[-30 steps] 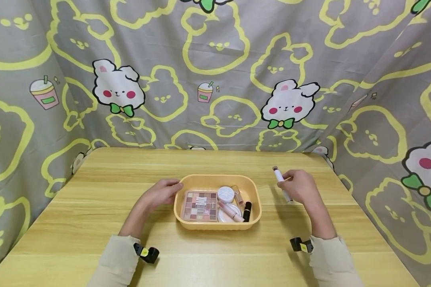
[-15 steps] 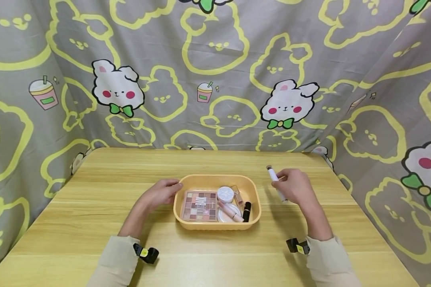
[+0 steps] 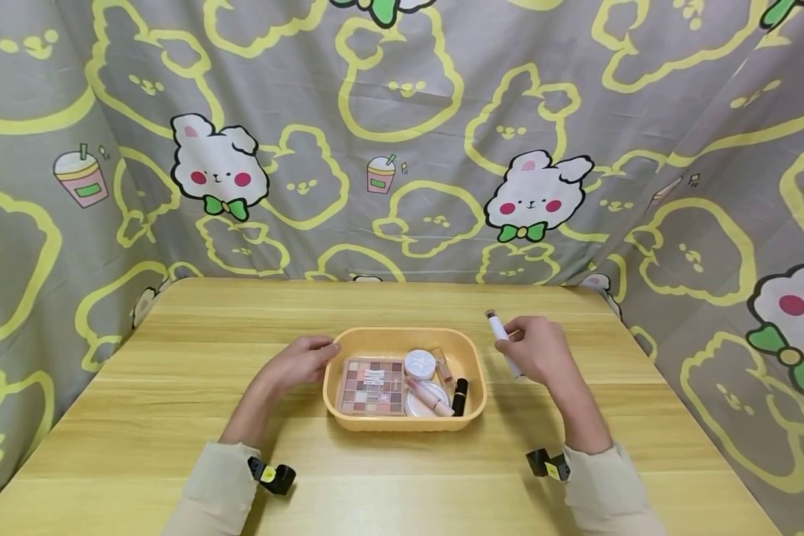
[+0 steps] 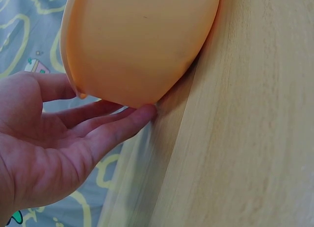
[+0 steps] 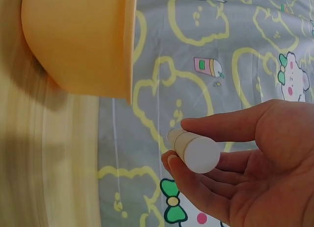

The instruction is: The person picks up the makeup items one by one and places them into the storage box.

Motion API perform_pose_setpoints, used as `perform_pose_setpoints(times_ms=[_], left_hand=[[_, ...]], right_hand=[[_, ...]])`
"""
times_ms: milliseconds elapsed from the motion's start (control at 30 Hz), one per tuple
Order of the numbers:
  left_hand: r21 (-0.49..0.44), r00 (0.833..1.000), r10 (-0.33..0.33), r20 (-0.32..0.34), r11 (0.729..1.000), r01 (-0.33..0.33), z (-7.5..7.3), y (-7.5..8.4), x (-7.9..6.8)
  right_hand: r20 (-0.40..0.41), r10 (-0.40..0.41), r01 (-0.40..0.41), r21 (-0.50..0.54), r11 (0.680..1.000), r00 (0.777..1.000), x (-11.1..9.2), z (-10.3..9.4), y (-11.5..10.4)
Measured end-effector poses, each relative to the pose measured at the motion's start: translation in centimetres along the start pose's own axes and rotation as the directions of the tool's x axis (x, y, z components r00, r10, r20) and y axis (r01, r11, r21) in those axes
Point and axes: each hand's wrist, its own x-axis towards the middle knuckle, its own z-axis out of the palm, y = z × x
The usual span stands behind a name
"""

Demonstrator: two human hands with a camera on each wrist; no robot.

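Note:
My left hand [image 3: 304,359] holds the left end of a yellow plastic basket [image 3: 405,424]; in the left wrist view the thumb sits at the rim and the fingers lie against the outer wall. Just right of the basket, my right hand [image 3: 541,348] pinches a slim white cosmetic tube [image 3: 498,326] with a brownish end, raised over the table. The right wrist view shows the tube's flat white end [image 5: 202,155] between thumb and fingers. Inside the basket lie an eyeshadow palette [image 3: 368,394], a white round case [image 3: 420,365], and a pink tube [image 3: 430,397] across another round case.
A black lipstick tube [image 3: 460,397] and a small clear-and-pink tube [image 3: 444,368] also lie at the basket's right side. The wooden table [image 3: 402,491] ends at a grey curtain [image 3: 442,164] with cartoon prints, which also hangs on both sides.
My right hand has moved left toward the basket, carrying the white tube. My left hand and the basket stay where they were.

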Motion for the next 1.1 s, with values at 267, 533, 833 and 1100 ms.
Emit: perform_pose_setpoints(times_ms=[267, 533, 833, 1100], left_hand=[[-0.012, 1.000, 0.002, -0.003, 1.000, -0.002, 0.1, 0.1, 0.0], [-0.011, 1.000, 0.004, 0.001, 1.000, -0.004, 0.1, 0.1, -0.1], [-0.011, 1.000, 0.000, -0.002, 1.000, 0.000, 0.1, 0.0, -0.1], [-0.027, 1.000, 0.007, 0.000, 1.000, -0.007, 0.2, 0.0, -0.2]], right_hand=[[0.011, -0.027, 0.027, 0.008, 1.000, 1.000, -0.2, 0.9, -1.1], [-0.006, -0.066, 0.066, -0.009, 0.998, 0.998, -0.5, 2.0, -2.2], [-0.005, -0.083, 0.083, 0.017, 0.996, 0.997, -1.0, 3.0, -3.3], [0.006, -0.115, 0.115, 0.036, 0.993, 0.993, -1.4, 4.0, -4.1]])
